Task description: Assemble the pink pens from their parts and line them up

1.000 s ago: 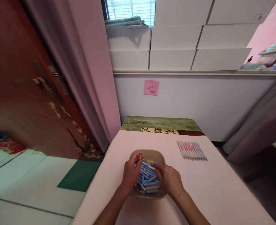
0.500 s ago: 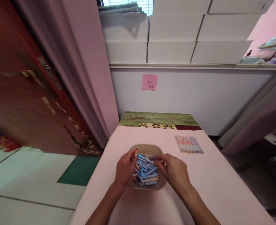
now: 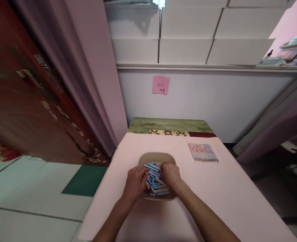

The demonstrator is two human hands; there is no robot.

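Observation:
A beige square tub (image 3: 157, 155) stands on the table, filled with loose crayon- or pen-like sticks (image 3: 160, 186), mostly blue, some orange and white. My left hand (image 3: 135, 181) is at the tub's left side, fingers bent over the rim against the sticks. My right hand (image 3: 171, 173) reaches in from the right with its fingers curled down among them. Both sets of fingertips are partly hidden, so whatever they pinch does not show clearly.
A row of slim pens (image 3: 203, 152) lies side by side at the table's right. Pink cloth (image 3: 128, 144) covers most of the table, leaving a green patterned strip (image 3: 171, 123) at the back. Behind is a white wall with a pink note (image 3: 161, 84); a reddish door (image 3: 37, 111) stands left.
The orange stick that stood upright in my left fingers no longer shows there. My right hand has moved left and deeper into the tub. The view has tilted slightly down.

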